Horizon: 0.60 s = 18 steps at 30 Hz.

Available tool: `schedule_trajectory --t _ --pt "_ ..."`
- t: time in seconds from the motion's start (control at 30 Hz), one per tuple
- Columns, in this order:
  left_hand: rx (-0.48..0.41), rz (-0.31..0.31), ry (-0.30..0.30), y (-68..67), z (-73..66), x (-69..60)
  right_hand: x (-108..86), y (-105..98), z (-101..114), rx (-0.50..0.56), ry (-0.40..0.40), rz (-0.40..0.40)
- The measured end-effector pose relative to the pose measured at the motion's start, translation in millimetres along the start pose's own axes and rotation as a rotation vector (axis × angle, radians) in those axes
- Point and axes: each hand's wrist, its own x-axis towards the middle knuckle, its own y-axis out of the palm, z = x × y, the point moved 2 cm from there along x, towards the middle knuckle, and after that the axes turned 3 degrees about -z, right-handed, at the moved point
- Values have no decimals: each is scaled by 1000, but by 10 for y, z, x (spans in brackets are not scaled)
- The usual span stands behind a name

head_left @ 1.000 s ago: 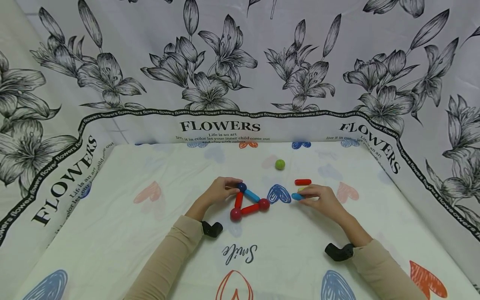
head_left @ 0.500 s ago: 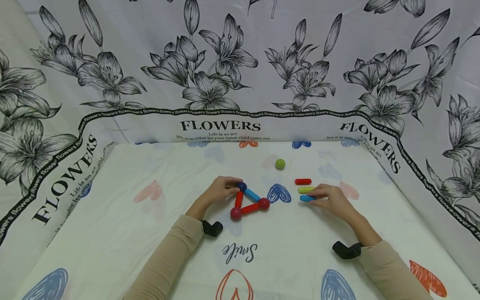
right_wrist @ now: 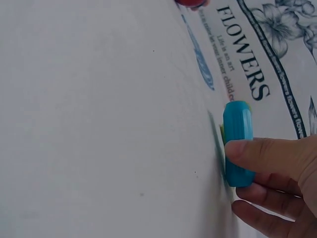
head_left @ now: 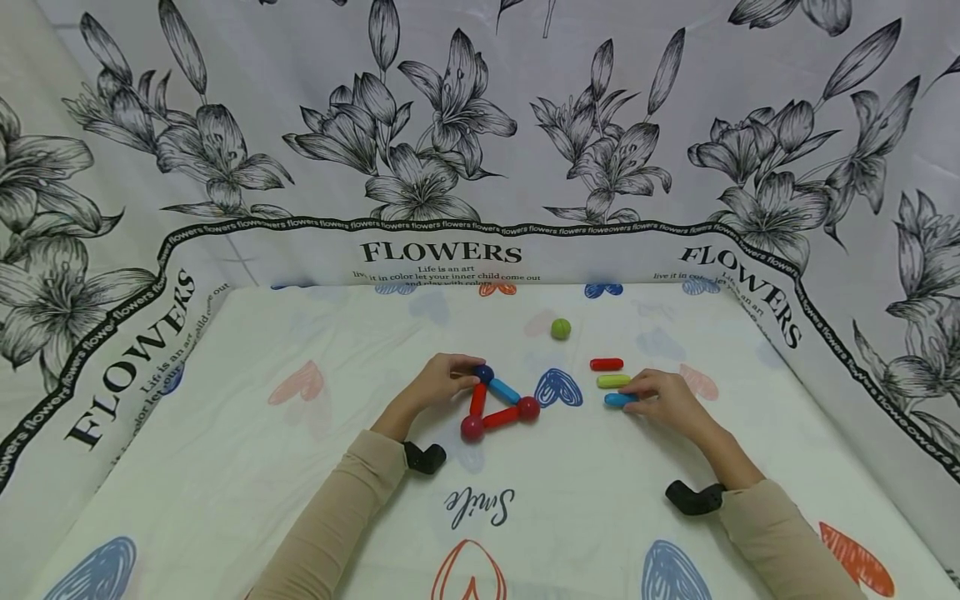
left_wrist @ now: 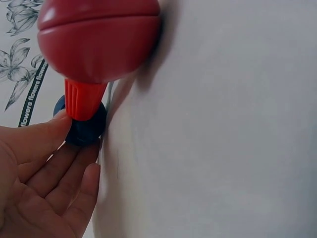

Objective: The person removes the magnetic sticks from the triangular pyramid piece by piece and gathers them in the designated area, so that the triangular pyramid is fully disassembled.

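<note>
A triangle of rods and balls lies on the cloth: a dark blue ball (head_left: 483, 373) at the top, red balls (head_left: 472, 428) at the other corners, two red rods (head_left: 501, 417) and one blue rod (head_left: 504, 391). My left hand (head_left: 435, 383) pinches the dark blue ball between thumb and fingers, also seen in the left wrist view (left_wrist: 54, 168). A loose blue rod (head_left: 619, 400) is pinched by my right hand (head_left: 666, 400); the right wrist view shows the thumb on this blue rod (right_wrist: 238, 124). Just behind it lies a yellow-green rod (head_left: 612, 381), then a red rod (head_left: 606, 364).
A green ball (head_left: 560, 329) sits farther back, left of the loose rods. The white cloth (head_left: 300, 483) with printed hearts covers the surface, and a flower-patterned curtain (head_left: 525, 192) stands behind it.
My right hand has moved right with the blue rod, bringing it in front of the yellow-green rod, which was mostly hidden before. My left hand and the triangle have stayed put.
</note>
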Motion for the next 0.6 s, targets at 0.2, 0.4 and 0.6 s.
schedule_trajectory --t 0.2,0.4,0.6 --pt "-6 6 5 3 12 2 10 16 8 -5 5 -3" --pt "-13 15 -14 -11 25 4 15 17 16 -4 -8 -13" --pt "-15 21 -36 -36 11 -25 15 -11 18 10 -25 -22"
